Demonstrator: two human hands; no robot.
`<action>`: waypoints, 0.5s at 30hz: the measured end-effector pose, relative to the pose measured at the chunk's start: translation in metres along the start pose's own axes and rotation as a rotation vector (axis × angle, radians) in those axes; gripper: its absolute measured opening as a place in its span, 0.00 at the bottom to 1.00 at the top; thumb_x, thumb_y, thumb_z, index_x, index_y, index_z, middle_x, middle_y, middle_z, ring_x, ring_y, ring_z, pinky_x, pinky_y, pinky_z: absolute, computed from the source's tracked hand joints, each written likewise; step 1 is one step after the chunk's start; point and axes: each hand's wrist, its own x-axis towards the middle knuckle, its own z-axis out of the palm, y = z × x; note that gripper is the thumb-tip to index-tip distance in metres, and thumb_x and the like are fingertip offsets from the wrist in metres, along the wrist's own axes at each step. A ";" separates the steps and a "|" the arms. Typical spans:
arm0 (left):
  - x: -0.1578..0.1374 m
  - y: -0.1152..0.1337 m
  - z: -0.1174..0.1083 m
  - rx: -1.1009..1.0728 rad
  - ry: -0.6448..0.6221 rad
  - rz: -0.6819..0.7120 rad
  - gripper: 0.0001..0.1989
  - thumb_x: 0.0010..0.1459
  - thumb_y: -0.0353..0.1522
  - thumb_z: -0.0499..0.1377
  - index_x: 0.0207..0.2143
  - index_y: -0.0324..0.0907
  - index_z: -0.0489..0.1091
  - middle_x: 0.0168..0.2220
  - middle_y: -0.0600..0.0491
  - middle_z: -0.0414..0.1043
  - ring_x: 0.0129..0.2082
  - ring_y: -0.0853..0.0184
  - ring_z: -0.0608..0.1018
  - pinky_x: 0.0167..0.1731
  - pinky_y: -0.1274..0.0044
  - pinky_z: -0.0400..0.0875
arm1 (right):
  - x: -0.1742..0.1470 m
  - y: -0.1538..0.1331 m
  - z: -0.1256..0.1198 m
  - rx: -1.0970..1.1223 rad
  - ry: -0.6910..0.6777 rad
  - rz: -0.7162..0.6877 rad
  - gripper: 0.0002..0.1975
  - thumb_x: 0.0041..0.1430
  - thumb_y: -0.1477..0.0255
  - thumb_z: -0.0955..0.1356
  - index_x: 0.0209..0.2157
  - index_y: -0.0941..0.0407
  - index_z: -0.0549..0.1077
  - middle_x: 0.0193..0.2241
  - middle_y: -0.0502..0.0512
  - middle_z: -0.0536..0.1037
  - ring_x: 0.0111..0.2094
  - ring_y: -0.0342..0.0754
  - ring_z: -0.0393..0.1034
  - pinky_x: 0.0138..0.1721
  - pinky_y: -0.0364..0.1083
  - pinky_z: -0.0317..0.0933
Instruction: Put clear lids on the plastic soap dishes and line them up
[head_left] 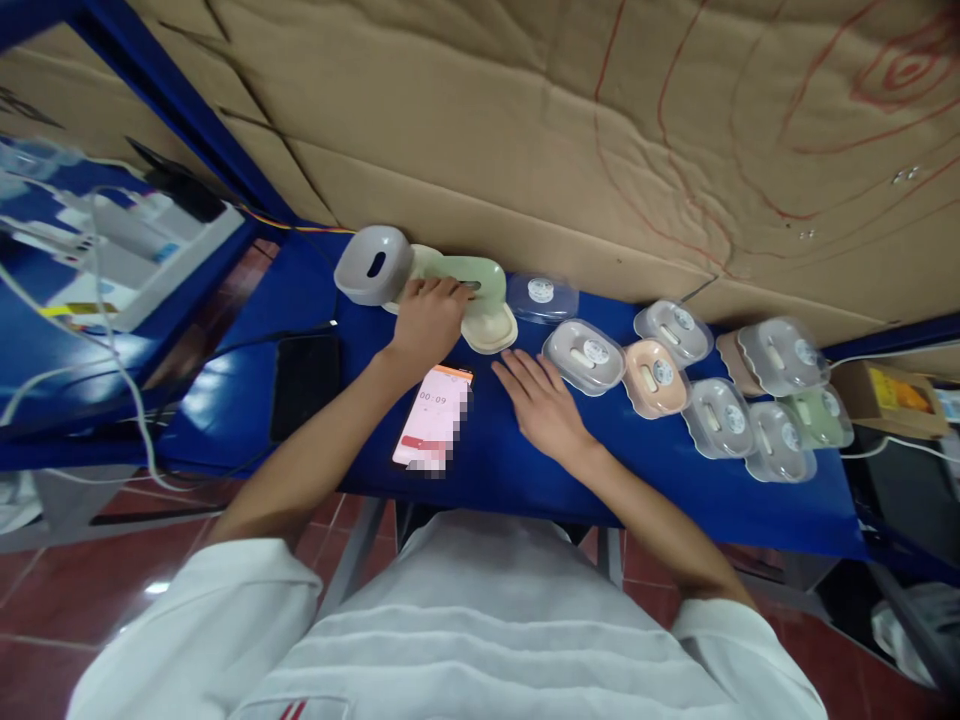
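My left hand (430,318) reaches over a light green soap dish (484,280), its fingers bent onto the near side and the thumb hidden. Left of it stands a grey soap dish (367,275) with a dark oval slot, and cream pieces lie partly under my hand. A cream soap dish tray (491,330) sits just right of my left hand, against the green dish. My right hand (544,405) lies palm down with fingers spread on the blue table, just below the cream tray and holding nothing. A clear lid (544,297) lies beyond it.
Several lidded soap dishes, including a grey one (585,355) and a peach one (656,378), stand to the right on the blue table (510,470). A phone (435,415) showing a timer lies between my arms. A black device (304,385) is at left; cardboard (465,130) walls the back.
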 end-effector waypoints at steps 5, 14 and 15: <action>-0.028 0.008 -0.024 -0.131 0.091 0.130 0.14 0.73 0.28 0.56 0.56 0.41 0.76 0.53 0.45 0.82 0.55 0.52 0.81 0.58 0.61 0.72 | 0.029 -0.009 0.004 0.018 -0.047 0.090 0.28 0.78 0.66 0.63 0.72 0.65 0.64 0.67 0.70 0.73 0.69 0.64 0.65 0.71 0.63 0.58; -0.138 0.074 -0.013 -0.250 0.149 0.424 0.18 0.69 0.20 0.57 0.56 0.42 0.75 0.53 0.47 0.82 0.53 0.59 0.82 0.65 0.59 0.66 | -0.116 -0.023 -0.017 0.141 0.110 0.168 0.15 0.74 0.70 0.69 0.58 0.58 0.75 0.57 0.66 0.79 0.63 0.62 0.72 0.63 0.61 0.70; -0.144 0.082 -0.006 -0.265 0.124 0.438 0.19 0.69 0.19 0.56 0.57 0.42 0.75 0.53 0.46 0.82 0.53 0.59 0.82 0.66 0.59 0.65 | -0.131 -0.024 -0.016 0.201 0.139 0.222 0.17 0.74 0.71 0.69 0.60 0.56 0.74 0.58 0.64 0.78 0.63 0.60 0.72 0.63 0.60 0.71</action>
